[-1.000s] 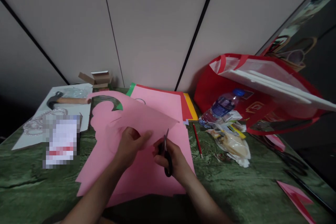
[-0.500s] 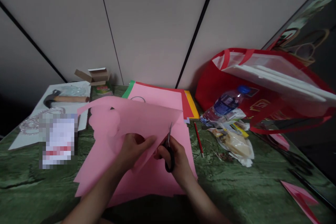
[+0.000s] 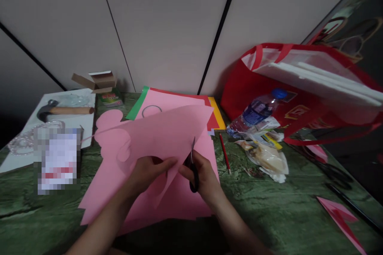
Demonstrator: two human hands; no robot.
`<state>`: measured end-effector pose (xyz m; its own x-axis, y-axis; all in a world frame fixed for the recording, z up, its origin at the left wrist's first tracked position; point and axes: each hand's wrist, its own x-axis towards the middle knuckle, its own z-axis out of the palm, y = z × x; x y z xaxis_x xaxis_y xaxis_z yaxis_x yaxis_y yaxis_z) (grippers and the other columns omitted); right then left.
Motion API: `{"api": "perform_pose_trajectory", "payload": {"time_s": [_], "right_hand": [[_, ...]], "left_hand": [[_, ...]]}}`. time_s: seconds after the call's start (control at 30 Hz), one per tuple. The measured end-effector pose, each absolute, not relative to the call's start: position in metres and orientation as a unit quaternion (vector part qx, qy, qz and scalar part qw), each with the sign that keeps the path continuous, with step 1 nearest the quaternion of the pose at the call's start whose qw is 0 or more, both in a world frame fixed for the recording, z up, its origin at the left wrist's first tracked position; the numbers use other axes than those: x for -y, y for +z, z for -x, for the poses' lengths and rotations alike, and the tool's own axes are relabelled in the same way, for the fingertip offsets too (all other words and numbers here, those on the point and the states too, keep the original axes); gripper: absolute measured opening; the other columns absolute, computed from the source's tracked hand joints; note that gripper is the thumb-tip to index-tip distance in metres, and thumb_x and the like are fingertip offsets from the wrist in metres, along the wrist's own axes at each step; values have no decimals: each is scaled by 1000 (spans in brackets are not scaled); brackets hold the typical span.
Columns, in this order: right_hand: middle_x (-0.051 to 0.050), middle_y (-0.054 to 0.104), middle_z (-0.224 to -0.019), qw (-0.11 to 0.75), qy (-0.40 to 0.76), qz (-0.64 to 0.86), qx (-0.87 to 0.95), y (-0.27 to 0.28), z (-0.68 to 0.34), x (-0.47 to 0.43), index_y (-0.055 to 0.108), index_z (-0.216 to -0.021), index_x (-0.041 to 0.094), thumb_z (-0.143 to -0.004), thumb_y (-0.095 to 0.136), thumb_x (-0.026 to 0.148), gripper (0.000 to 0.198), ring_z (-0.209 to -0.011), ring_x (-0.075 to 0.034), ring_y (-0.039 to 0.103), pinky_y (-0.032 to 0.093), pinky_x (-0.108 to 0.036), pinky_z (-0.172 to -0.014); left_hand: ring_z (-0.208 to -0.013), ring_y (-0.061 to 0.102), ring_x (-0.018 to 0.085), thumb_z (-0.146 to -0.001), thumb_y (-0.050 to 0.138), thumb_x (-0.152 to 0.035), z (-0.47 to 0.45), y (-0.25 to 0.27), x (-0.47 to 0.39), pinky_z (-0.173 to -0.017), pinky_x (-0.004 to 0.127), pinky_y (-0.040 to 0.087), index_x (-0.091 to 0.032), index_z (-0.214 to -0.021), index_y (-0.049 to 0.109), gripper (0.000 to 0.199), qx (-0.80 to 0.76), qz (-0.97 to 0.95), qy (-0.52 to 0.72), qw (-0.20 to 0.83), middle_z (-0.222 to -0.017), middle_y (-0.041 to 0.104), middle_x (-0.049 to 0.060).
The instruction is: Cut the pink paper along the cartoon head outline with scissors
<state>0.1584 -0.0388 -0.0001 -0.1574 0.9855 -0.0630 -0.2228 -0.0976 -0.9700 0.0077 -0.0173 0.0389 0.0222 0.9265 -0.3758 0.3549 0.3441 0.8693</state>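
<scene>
My left hand (image 3: 151, 173) is closed on a sheet of pink paper (image 3: 161, 133), pinching it between thumb and fingers. The sheet is lifted and curves away from the stack below. Black-handled scissors (image 3: 194, 171) are in my right hand (image 3: 205, 175), with fingers through the loops. Their blades point up and away, at the right-hand edge of the lifted sheet. Whether the blades are parted is hard to see. Under both hands lie more pink sheets (image 3: 191, 205). Several scalloped pink cut-outs (image 3: 109, 121) rest to the left.
Left are a hammer (image 3: 70, 110), a bead string (image 3: 22, 143) and an open small box (image 3: 109, 95). A red pencil (image 3: 224, 153), water bottle (image 3: 254, 113), wrapped food (image 3: 267, 159) and red bag (image 3: 239, 77) stand or lie right. More scissors (image 3: 338, 175) sit far right.
The lifted sheet has swung so its far right corner points up, and its left part has dropped, showing more of the cut-outs. Both hands keep their grips. The view has shifted slightly.
</scene>
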Motion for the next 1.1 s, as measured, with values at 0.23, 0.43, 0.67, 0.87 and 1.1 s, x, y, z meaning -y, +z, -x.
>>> {"api": "perform_pose_trajectory", "payload": {"time_s": [0.23,0.43,0.67,0.87,1.1], "right_hand": [[4,45,-66,497,608,421,454,1,-155,40,47,-70,22,-67,72,40,31,-65,-14,44,38,-27,-63],[5,41,-64,496,618,418,444,-1,-153,43,47,-70,20,-69,71,35,28,-61,-12,41,36,-26,-59],[5,42,-62,485,608,438,450,1,-153,43,43,-66,20,-69,71,36,32,-58,-11,40,35,-26,-56],[5,43,-60,487,592,453,456,3,-152,43,44,-65,20,-70,69,38,31,-56,-11,41,35,-26,-54],[6,42,-58,501,593,449,441,4,-150,45,46,-66,19,-69,69,37,29,-55,-10,40,34,-24,-52]], "left_hand": [[-62,60,19,-64,67,-41,-6,34,17,-53,27,44,-17,-61,64,25,-628,-499,300,517,-60,66,2],[-68,64,23,-62,68,-40,-5,34,17,-57,29,48,-16,-54,63,26,-642,-494,280,515,-62,68,5],[-69,65,21,-61,69,-34,-7,36,17,-61,29,50,-17,-61,65,18,-628,-484,301,529,-65,71,3],[-66,66,20,-66,66,-38,-6,34,20,-61,28,50,-17,-58,66,22,-605,-499,288,550,-63,71,3],[-66,66,20,-64,67,-38,-7,34,20,-58,27,50,-19,-57,66,21,-620,-508,294,520,-61,71,1]]}}
